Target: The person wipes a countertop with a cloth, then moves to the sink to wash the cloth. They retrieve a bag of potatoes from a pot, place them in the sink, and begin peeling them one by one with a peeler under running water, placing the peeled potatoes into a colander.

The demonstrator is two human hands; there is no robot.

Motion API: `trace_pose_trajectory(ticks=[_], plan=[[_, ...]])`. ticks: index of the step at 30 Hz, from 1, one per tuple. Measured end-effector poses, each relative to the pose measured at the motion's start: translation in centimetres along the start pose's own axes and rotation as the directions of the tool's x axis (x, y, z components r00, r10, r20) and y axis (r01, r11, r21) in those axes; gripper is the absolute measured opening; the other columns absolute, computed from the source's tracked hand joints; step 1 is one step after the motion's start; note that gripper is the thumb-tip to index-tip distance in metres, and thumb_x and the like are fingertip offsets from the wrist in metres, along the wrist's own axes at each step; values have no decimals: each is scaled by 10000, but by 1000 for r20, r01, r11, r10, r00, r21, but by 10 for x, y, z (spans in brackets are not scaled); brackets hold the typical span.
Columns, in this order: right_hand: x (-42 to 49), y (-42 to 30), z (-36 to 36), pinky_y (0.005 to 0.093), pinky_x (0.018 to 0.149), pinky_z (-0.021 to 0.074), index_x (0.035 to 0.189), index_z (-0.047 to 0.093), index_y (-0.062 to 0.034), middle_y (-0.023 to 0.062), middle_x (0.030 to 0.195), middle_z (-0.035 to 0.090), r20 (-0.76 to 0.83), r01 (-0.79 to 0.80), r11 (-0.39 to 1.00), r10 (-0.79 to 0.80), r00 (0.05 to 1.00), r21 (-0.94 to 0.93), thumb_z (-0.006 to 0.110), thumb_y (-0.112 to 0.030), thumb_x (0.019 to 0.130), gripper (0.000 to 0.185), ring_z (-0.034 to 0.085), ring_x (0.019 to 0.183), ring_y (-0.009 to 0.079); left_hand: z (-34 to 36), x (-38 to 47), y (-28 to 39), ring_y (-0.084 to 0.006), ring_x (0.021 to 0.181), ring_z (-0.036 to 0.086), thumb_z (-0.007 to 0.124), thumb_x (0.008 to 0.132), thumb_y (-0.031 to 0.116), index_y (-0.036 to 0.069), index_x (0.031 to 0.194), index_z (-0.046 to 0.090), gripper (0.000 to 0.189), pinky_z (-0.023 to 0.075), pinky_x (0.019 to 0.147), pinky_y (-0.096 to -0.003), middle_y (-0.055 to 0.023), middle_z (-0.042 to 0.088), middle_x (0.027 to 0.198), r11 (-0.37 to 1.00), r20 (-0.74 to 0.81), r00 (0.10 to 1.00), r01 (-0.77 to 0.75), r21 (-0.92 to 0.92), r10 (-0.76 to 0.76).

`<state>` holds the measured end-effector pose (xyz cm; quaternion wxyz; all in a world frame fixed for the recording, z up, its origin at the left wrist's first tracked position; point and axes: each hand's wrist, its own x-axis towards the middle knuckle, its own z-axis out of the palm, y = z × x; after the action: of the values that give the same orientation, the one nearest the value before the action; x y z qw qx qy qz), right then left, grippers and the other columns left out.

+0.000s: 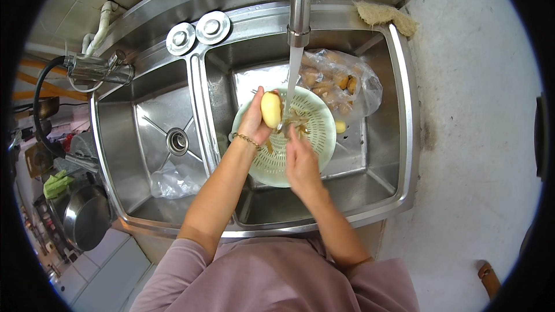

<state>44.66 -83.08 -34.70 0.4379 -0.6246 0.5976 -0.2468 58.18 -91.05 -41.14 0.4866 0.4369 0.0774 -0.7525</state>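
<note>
My left hand (255, 122), with a bracelet at its wrist, holds a mostly peeled potato (271, 109) upright over a pale green plastic colander (321, 147). Close to the potato's lower end, my right hand (299, 154) is closed around a small metal tool (284, 127), likely a peeler, blurred and partly hidden by the fingers. Brown peelings (303, 129) lie in the colander. Water (294, 73) runs from the faucet (299, 13) just right of the potato. Behind the colander, a clear plastic bag (368, 91) contains several unpeeled potatoes. A yellow peeled piece (340, 127) rests at the colander's right edge.
The left basin (117, 138) holds a drain (177, 141) and a crumpled plastic bag (173, 182). Two round metal drain covers (196, 33) sit on the back ledge. A fibrous scrubber (386, 17) lies at the back right corner. A metal pan (86, 219) stands at far left.
</note>
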Motion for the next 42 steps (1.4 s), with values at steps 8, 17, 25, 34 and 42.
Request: trace_pose_trajectory(ticks=[8,17,25,34,42], plan=[[37,11,-6,446,742,455,1298,452,17,228,952,551,-153,-1,983,-27,988,-181,459,-91,926,388,571,857,382,30,5,-21,-155,848,576,514,925,437,93,1002,570,357,489,795,-307,-38,599,944,986,18,997,-74,151,72],[36,10,-19,416,742,453,1301,453,7,235,951,552,-165,54,997,-61,984,-48,471,-86,920,392,564,853,390,28,-5,-2,-139,776,584,557,906,341,97,1033,596,277,496,737,-310,-17,622,896,993,18,1000,-10,120,8],[4,-1,1,411,747,464,1299,463,1,229,944,550,-18,-49,998,48,999,-34,483,-91,916,395,581,864,376,33,-3,4,-148,804,606,571,896,331,102,957,598,238,504,735,-299,-32,632,897,995,30,998,-66,76,64],[43,9,-8,411,752,450,1285,446,56,237,945,543,-208,148,985,-164,964,-88,472,-84,919,393,567,841,375,27,-2,-9,-157,854,599,600,868,350,102,1012,594,287,501,754,-305,-32,625,907,994,65,997,-44,101,37],[13,11,-1,401,778,457,1293,456,28,228,972,551,-205,59,996,-42,978,73,463,-87,923,388,577,874,370,15,0,2,-176,904,594,554,909,385,96,1061,582,328,483,838,-336,-49,624,966,991,84,996,-42,128,31]])
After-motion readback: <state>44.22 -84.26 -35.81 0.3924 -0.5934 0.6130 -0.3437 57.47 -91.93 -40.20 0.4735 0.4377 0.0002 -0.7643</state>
